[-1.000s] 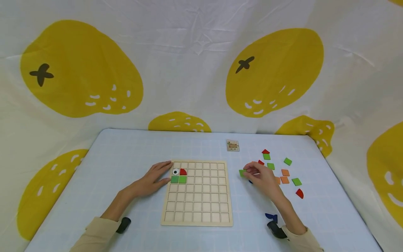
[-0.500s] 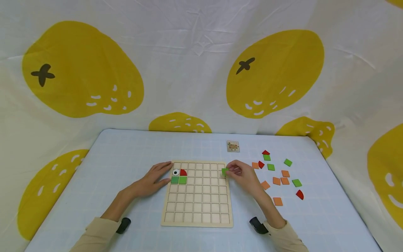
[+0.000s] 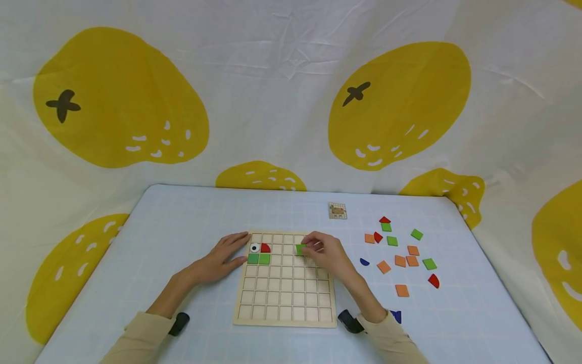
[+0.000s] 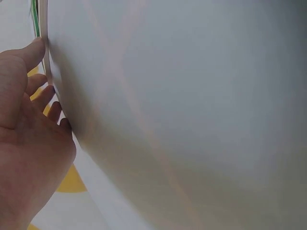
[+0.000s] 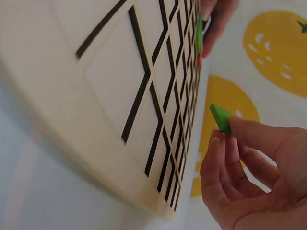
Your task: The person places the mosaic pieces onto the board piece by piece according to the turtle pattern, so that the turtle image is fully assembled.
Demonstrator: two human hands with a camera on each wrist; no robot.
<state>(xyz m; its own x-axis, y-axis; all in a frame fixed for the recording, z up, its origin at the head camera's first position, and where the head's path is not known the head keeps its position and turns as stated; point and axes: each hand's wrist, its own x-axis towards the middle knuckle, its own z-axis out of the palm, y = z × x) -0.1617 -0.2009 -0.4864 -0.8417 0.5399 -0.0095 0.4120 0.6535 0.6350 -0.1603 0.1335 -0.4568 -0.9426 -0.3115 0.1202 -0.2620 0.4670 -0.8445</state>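
Note:
A wooden grid board (image 3: 285, 309) lies on the table. My left hand (image 3: 221, 259) rests at its upper left edge, fingers extended and touching the rim. Between thumb and fingertips my right hand (image 3: 328, 255) pinches a light green square tile (image 3: 300, 249), held over the upper right part of the board; the right wrist view shows this green tile (image 5: 220, 118) edge-on, apart from the grid. In the board's upper left cells sit an eye tile (image 3: 254, 247), a red quarter-round tile (image 3: 265, 248), a darker green square (image 3: 253, 259) and a light green square (image 3: 264, 259).
Right of the board lie scattered loose tiles: several orange squares (image 3: 384, 267), several green squares (image 3: 429, 264), red quarter-rounds (image 3: 434, 281) and a blue half-round (image 3: 365, 262). A small picture card (image 3: 337, 211) lies behind the board. A blue piece (image 3: 396, 317) is near the right sleeve.
My right hand has carried the green square tile leftward from the loose tiles, across the board's right edge, to above the grid. The left hand has stayed in place.

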